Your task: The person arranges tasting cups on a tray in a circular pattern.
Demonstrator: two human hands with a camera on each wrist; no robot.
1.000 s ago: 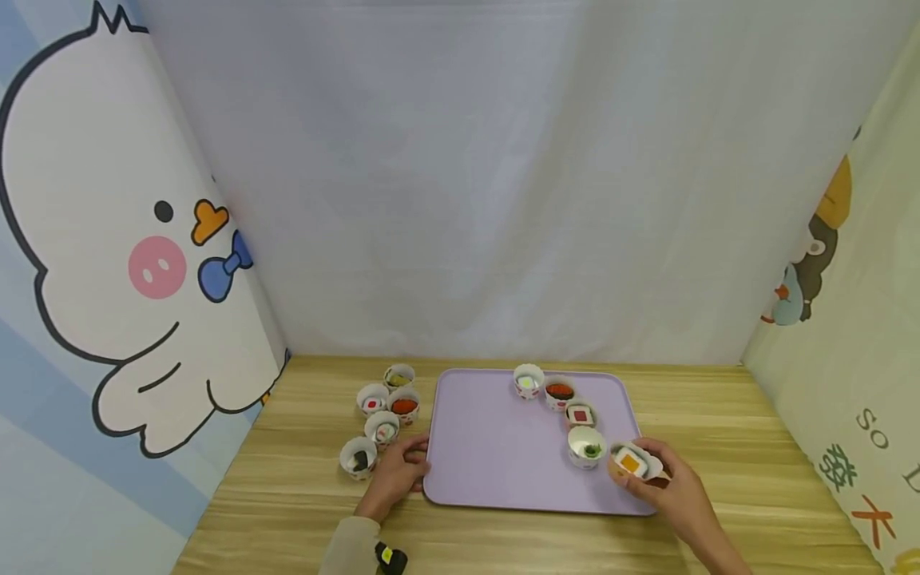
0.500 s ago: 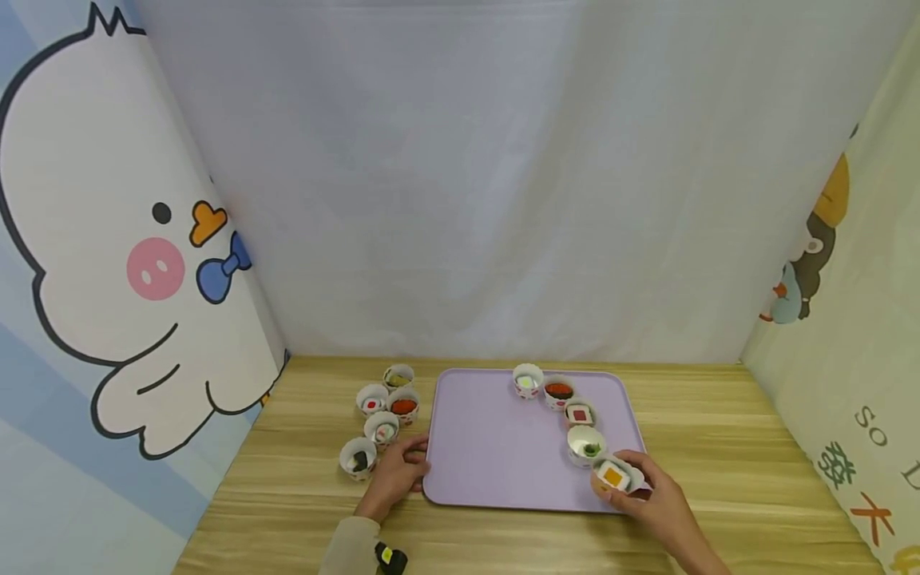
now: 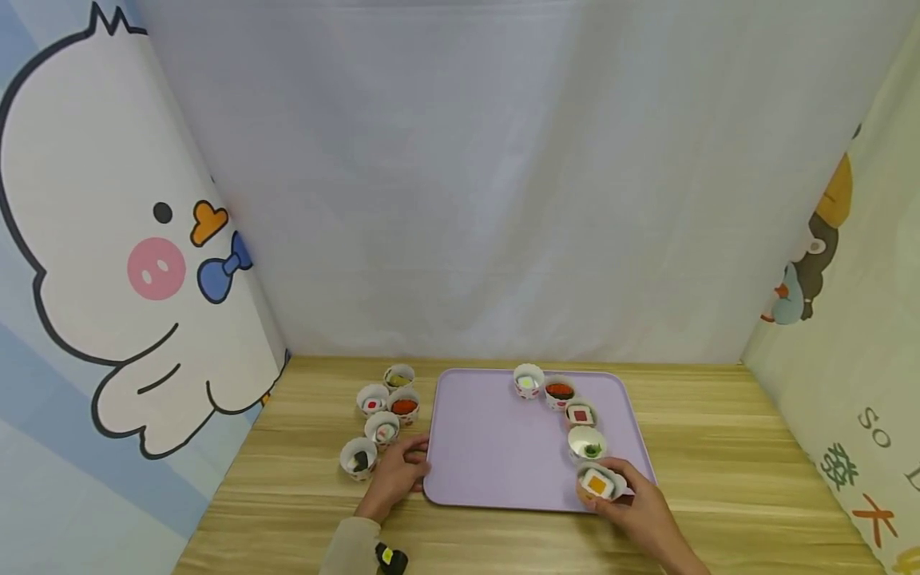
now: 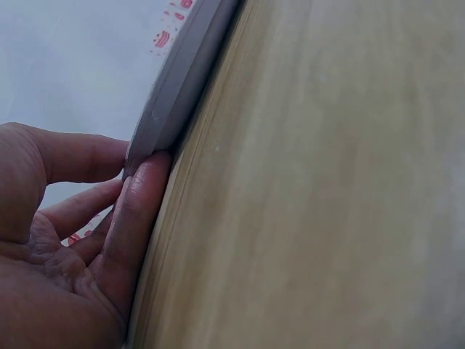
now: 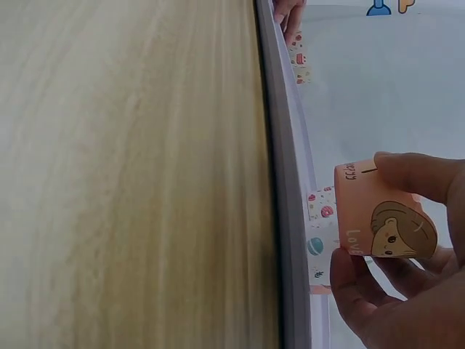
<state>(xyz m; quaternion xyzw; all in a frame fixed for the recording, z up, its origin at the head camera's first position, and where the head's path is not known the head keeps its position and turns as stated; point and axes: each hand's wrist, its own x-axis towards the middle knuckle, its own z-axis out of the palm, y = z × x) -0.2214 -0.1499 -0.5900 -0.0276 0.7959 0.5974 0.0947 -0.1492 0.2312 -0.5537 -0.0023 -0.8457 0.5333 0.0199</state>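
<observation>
The right hand [image 3: 638, 505] pinches an orange paper cup [image 5: 378, 218] between thumb and fingers at the front right of the lilac tray [image 3: 496, 447]. Inside that cup lies a white piece with an orange square [image 3: 597, 484]. Just behind it stands a white cup with something green [image 3: 587, 444], and whether the two cups touch I cannot tell. The left hand [image 3: 394, 474] pinches the tray's left edge, its thumb above and a finger beneath the rim [image 4: 156, 120] in the left wrist view.
Three more filled cups, one with red topping [image 3: 559, 391], run back along the tray's right part. Left of the tray several filled cups stand close together, the nearest holding a dark piece [image 3: 358, 461]. A black piece with yellow [image 3: 391, 558] lies by the left sleeve [image 3: 350, 546].
The right hand has moved left and slightly toward the front with the orange cup, from the tray's right edge to in front of the green-topped cup. The left hand has stayed put.
</observation>
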